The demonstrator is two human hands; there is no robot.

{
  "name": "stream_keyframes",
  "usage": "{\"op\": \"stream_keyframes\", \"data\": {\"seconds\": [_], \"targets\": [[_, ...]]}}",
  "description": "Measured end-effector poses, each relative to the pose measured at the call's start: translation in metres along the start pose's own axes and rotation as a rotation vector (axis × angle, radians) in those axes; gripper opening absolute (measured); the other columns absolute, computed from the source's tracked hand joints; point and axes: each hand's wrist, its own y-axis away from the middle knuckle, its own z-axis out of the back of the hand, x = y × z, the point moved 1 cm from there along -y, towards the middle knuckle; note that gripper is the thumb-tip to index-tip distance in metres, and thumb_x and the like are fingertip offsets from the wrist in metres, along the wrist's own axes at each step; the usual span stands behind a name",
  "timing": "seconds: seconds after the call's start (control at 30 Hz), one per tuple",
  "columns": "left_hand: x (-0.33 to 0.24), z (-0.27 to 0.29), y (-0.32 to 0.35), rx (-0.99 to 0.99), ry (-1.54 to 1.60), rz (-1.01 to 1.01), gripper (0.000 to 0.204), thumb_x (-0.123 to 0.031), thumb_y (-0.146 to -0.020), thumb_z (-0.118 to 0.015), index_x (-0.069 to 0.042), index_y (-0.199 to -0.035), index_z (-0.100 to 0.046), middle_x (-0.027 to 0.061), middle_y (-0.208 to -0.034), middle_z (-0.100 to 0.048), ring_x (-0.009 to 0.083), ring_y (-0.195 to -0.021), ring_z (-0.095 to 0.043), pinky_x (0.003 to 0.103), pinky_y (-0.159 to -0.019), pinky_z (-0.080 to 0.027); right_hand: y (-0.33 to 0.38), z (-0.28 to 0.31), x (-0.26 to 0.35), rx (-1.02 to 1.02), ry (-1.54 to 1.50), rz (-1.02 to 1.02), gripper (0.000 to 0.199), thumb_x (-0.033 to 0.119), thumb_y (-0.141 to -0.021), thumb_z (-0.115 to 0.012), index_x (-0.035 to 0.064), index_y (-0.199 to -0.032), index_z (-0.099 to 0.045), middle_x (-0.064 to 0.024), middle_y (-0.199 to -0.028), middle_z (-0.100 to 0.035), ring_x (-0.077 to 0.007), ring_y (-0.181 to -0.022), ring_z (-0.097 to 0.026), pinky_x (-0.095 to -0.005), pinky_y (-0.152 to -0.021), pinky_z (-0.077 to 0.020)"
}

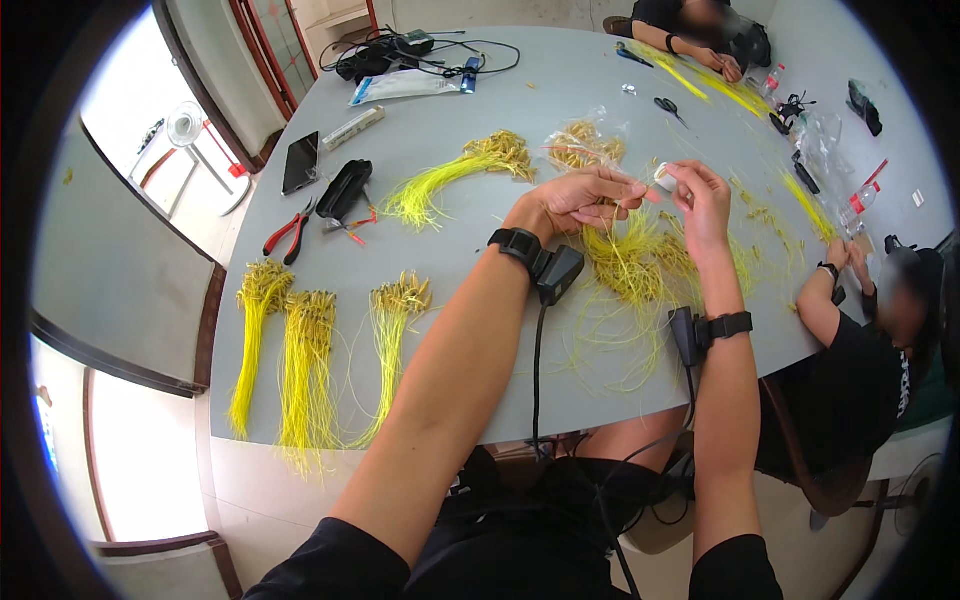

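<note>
My left hand (594, 198) is closed, its thumb and fingertips pinched together; what lies in the pinch is too small to make out. Close beside it, my right hand (704, 196) is closed with a small white round object (664, 178) at its thumb and fingertips. Both hands are raised over a loose tangled heap of yellow line (628, 262) with small gold-coloured ends. Just beyond them lies a clear plastic bag (588, 142) of small gold-coloured pieces. Another yellow bundle (440, 186) is fanned out left of my left hand.
Three yellow bundles with gold ends (308, 350) lie at the table's near left. Red-handled pliers (290, 232), a black case (344, 188), a phone (301, 163) and cables (390, 50) lie behind. Scissors (670, 108) lie at the far right. People work at the right (850, 270) and far right (700, 45).
</note>
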Motion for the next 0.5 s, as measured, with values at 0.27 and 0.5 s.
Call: {"op": "stream_keyframes", "data": {"seconds": [0.27, 0.5], "targets": [[0.004, 0.009, -0.004, 0.021, 0.041, 0.018, 0.025, -0.012, -0.098, -0.058, 0.003, -0.118, -0.061, -0.0027, -0.079, -0.051, -0.0010, -0.045, -0.029, 0.015, -0.036, -0.022, -0.013, 0.019, 0.032, -0.232, -0.158, 0.155, 0.006, 0.006, -0.084, -0.072, 0.0035, -0.089, -0.071, 0.0087, -0.067, -0.046, -0.0016, -0.057, -0.032, -0.0206, -0.053, -0.0225], [0.009, 0.011, -0.002, 0.056, 0.132, -0.023, 0.026, -0.008, -0.099, -0.055, 0.004, -0.121, -0.061, -0.0001, -0.085, -0.051, 0.0010, -0.048, -0.029, 0.017, -0.039, -0.024, 0.012, -0.035, 0.144, 0.064, 0.258, 0.422, 0.012, 0.010, -0.092, -0.067, 0.0025, -0.101, -0.069, 0.0083, -0.075, -0.052, -0.0002, -0.061, -0.031, -0.0192, -0.054, -0.0210]]}}
